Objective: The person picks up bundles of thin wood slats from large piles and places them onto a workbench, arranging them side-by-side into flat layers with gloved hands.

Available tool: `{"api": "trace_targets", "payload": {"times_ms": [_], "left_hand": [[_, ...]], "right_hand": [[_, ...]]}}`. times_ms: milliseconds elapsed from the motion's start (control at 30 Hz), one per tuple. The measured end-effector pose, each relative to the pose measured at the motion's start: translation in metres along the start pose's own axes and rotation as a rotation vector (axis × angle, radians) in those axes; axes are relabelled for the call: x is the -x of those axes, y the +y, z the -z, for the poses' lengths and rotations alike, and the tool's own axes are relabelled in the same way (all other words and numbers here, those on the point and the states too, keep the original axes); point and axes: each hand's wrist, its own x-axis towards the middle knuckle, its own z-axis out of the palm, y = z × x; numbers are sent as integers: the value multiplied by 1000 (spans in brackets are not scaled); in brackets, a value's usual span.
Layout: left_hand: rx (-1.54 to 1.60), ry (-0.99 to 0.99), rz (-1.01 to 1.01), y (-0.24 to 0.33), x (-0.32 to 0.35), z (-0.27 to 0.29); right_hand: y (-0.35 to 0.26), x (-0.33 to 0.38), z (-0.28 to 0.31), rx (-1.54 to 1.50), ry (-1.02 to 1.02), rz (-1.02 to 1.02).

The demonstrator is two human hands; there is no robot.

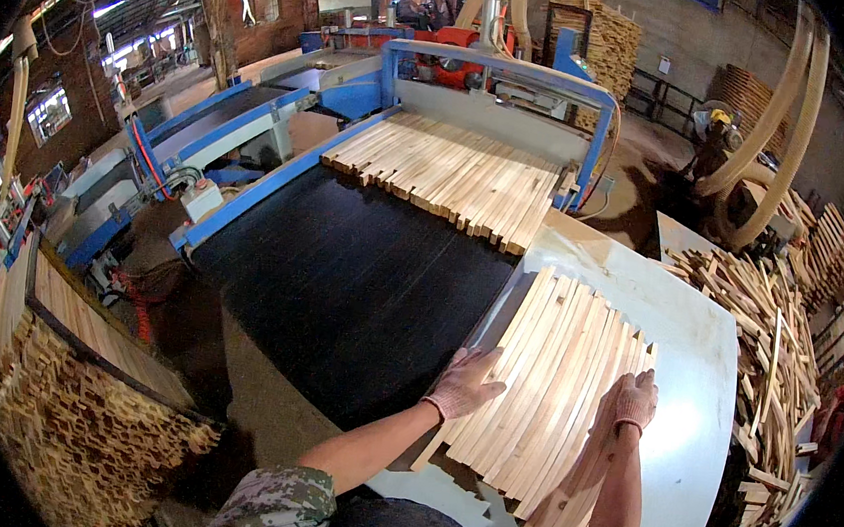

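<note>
A row of long, pale wooden strips [541, 394] lies side by side on a light grey metal table [682, 447] in front of me, its ends uneven. My left hand [465, 383], in a pinkish knit glove, presses on the row's left edge, thumb over the outer strips. On the opposite edge, my right hand [634, 401], gloved the same way, bends its fingers against the strips. Between them both hands clasp the row. Beyond, more wooden strips [450, 171] sit tightly together across the far part of a black conveyor belt [356, 273].
A blue machine frame [598, 148] spans the belt's far end. Stacked strips [87, 425] stand at my lower left, and a loose heap of wood pieces [761, 343] lies right of the table. Thick hoses [790, 125] hang at the right. A person [412, 4] is far back.
</note>
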Motion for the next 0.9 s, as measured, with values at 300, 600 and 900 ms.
{"api": "trace_targets", "payload": {"times_ms": [300,600,900], "left_hand": [[-53,51,-3,-1,2,-5],[-28,11,16,2,3,1],[-6,-22,36,3,2,4]], "right_hand": [[-8,5,9,-4,-19,-19],[-15,9,15,-22,-42,-46],[-12,4,14,-27,-63,-40]]}}
